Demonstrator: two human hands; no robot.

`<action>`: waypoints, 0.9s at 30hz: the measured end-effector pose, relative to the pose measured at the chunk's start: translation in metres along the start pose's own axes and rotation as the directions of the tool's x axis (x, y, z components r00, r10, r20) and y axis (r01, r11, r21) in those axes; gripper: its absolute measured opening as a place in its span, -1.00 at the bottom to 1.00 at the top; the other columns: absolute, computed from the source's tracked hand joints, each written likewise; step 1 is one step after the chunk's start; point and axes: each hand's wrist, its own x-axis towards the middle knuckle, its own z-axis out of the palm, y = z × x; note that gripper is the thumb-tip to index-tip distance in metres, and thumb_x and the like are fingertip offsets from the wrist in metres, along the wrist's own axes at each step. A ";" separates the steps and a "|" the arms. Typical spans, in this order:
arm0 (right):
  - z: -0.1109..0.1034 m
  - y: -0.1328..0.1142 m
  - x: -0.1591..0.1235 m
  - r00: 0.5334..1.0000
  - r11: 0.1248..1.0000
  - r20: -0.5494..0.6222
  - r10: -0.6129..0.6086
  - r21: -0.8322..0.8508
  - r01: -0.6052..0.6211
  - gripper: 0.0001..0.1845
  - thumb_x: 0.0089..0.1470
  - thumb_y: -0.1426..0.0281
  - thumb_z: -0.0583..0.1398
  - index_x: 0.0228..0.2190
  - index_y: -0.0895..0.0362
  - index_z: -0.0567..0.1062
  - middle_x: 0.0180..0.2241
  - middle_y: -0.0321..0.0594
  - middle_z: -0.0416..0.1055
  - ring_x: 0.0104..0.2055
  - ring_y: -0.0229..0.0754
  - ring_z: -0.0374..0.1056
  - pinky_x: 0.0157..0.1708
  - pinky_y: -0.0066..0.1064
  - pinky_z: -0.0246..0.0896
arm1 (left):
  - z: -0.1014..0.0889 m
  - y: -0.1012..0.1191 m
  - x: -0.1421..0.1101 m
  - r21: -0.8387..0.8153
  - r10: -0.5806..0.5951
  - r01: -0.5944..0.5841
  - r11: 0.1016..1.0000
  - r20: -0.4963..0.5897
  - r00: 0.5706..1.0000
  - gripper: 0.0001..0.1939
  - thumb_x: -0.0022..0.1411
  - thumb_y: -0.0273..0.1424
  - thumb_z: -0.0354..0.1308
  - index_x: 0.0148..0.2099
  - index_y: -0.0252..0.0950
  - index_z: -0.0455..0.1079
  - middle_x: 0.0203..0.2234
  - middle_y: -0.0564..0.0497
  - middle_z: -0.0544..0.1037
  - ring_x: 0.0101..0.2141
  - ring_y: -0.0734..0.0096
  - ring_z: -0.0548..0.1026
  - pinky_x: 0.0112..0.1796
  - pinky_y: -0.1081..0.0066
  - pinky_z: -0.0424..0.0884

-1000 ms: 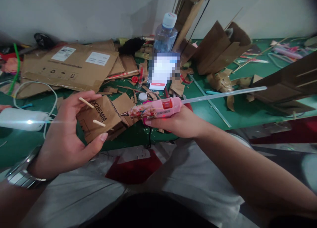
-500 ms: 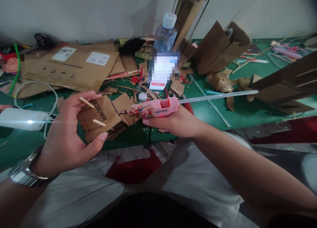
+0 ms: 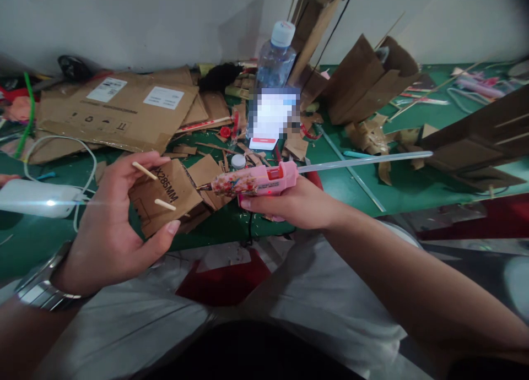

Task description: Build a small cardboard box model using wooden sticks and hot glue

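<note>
My right hand grips a pink glue gun with a long clear glue stick jutting out to the right; its nozzle points left. My left hand, a metal watch on its wrist, is held up with the palm toward me, and its fingers pinch short wooden sticks whose ends poke out. The gun's tip lies a short gap to the right of those sticks, over a cardboard scrap marked 285MM.
A green table is littered with cardboard pieces. A flattened box lies at the back left, and folded cardboard at the back right. Behind the glue gun stands a water bottle. A white device with a lit point sits at the left.
The glue gun has shifted slightly left toward the sticks, and its glue stick end moved left with it. My left hand has stayed put.
</note>
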 end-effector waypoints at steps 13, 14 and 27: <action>-0.009 -0.007 -0.004 0.975 0.972 0.024 0.220 -0.090 -0.217 -0.72 0.18 0.13 0.40 -0.29 0.08 0.63 -0.42 -0.26 0.59 -0.39 -0.20 0.46 -0.41 -0.35 0.36 | 0.002 0.007 -0.001 0.011 -0.048 0.048 0.999 0.009 0.999 -0.15 0.23 -0.24 0.23 0.52 0.02 0.07 0.33 -0.07 0.41 0.34 -0.19 0.47 0.27 -0.48 0.46; -0.009 -0.007 -0.004 0.980 0.977 0.011 0.199 -0.084 -0.197 -0.70 0.18 0.10 0.41 -0.27 0.08 0.64 -0.42 -0.26 0.59 -0.39 -0.20 0.47 -0.40 -0.35 0.38 | 0.002 0.006 -0.001 0.009 -0.046 0.046 0.999 0.008 0.999 -0.15 0.23 -0.24 0.23 0.52 0.01 0.07 0.33 -0.08 0.41 0.34 -0.21 0.47 0.26 -0.49 0.46; -0.004 -0.007 0.000 0.991 0.998 -0.126 0.053 -0.032 -0.057 -0.65 0.27 0.08 0.35 -0.25 0.12 0.53 -0.55 -0.35 0.45 -0.53 -0.27 0.34 -0.54 -0.42 0.21 | -0.001 -0.005 0.000 0.032 0.036 -0.036 0.999 -0.013 0.999 -0.03 0.12 -0.28 0.39 0.54 -0.06 0.15 0.30 -0.21 0.47 0.25 -0.29 0.53 0.20 -0.32 0.53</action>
